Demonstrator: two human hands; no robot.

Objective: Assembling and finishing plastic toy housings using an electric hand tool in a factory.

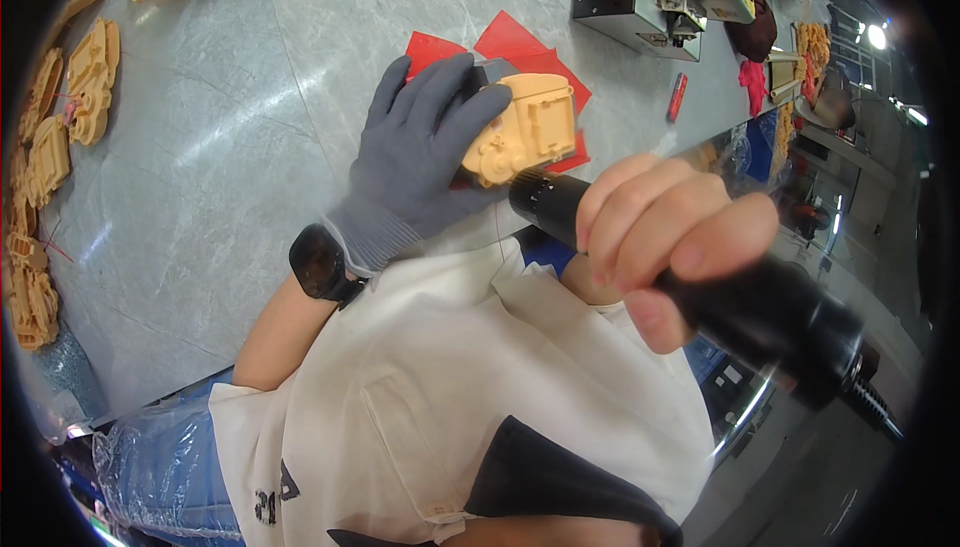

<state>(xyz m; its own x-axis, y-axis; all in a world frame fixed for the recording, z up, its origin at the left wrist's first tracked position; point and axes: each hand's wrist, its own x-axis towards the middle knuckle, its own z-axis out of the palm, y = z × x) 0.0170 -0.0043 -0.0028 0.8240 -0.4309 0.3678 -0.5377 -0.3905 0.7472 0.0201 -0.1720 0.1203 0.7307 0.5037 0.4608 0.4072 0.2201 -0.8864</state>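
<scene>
My left hand, in a grey glove, steadies a yellow moulded plastic housing, its thumb and fingers lying over the left side. Under the housing is a dark block, mostly covered, with red sheets around it. My bare right hand is wrapped round a thick black electric screwdriver, with a cord at its rear end. The screwdriver's front end is at the housing's lower edge; its bit and any screw cannot be made out.
Several yellow housings lie along the grey table's left edge, with others at the far side. A metal-and-black machine stands at the back right. Near it lies a red pen-like object. Pink cloth is farther right.
</scene>
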